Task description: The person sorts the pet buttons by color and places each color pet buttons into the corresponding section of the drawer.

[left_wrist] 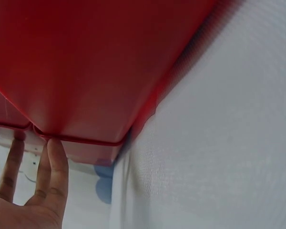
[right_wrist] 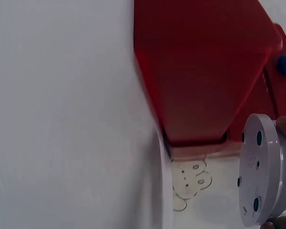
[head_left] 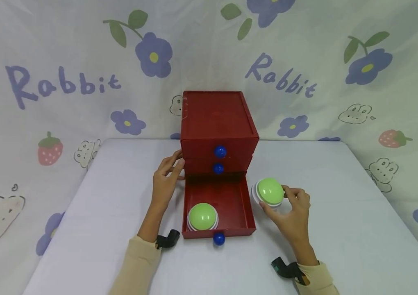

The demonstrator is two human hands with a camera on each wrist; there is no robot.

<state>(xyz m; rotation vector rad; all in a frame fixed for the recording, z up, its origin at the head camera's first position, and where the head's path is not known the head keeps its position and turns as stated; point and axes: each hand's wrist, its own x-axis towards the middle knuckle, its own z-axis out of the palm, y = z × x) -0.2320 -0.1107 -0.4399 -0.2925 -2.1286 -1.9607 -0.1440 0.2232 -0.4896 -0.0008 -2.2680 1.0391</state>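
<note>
A red drawer cabinet stands at the table's back, its bottom drawer pulled out. In that drawer's front left corner sits a push button with a green dome and white base. My right hand pinches a second green-domed push button between thumb and fingers, just right of the drawer's side wall. The right wrist view shows this button's white underside with dark round spots. My left hand rests extended fingers against the cabinet's left side; fingertips meet the red wall.
Blue round knobs mark the upper drawer, the middle drawer and the open drawer's front. A white cloth covers the table. Behind it hangs a curtain printed with flowers and rabbits. Each wrist carries a black camera mount.
</note>
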